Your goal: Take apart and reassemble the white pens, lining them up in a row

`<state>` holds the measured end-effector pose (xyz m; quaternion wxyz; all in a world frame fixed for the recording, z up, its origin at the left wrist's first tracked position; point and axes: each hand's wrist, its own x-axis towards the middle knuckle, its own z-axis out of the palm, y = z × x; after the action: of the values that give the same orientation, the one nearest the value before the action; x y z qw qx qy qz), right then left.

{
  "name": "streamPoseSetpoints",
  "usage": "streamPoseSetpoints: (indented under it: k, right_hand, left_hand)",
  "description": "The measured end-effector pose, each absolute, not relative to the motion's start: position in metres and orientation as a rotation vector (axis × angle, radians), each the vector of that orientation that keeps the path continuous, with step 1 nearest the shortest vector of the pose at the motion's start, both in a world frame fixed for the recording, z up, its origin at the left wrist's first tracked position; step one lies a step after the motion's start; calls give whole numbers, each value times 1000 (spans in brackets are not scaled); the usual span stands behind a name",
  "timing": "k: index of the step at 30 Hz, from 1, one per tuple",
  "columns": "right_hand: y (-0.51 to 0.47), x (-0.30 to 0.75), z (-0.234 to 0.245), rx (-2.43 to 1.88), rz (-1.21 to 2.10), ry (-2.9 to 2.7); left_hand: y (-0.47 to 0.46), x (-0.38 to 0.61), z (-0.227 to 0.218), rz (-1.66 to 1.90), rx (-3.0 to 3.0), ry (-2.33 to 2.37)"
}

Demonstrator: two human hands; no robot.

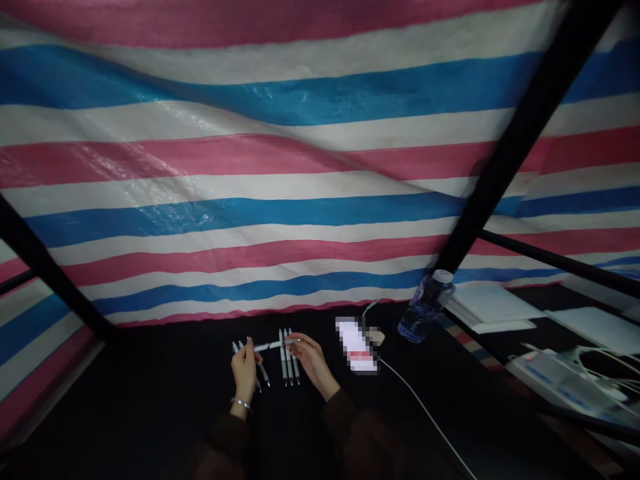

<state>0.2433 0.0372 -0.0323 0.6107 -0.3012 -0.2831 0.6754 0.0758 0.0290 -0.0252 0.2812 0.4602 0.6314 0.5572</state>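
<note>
A white pen is held nearly level between my two hands, above the black tabletop. My left hand pinches its left end, and a silver bracelet sits on that wrist. The fingers of my right hand close on the right end. Beneath the held pen and partly behind the right fingertips, three grey-and-white pens lie side by side with their tips toward me. A couple more pens lie slanted under my left hand, which covers their middles.
Right of my hands lies a phone with a blurred bright screen, beside a pale charger block and white cable. A clear bottle stands farther back. Papers lie on the right. Black poles frame a striped sheet.
</note>
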Motion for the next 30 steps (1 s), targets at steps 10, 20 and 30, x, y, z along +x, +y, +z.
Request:
streamPoseSetpoints:
  k: [10, 20, 30]
  right_hand:
    - [37, 242, -34, -859, 1526, -784]
    - [43, 234, -39, -970, 1457, -741]
    - [42, 235, -45, -895, 1516, -710]
  left_hand:
    - [29, 76, -25, 1519, 1208, 1675]
    - [29, 77, -26, 1439, 1241, 1719]
    - [29, 77, -25, 1400, 1296, 1735]
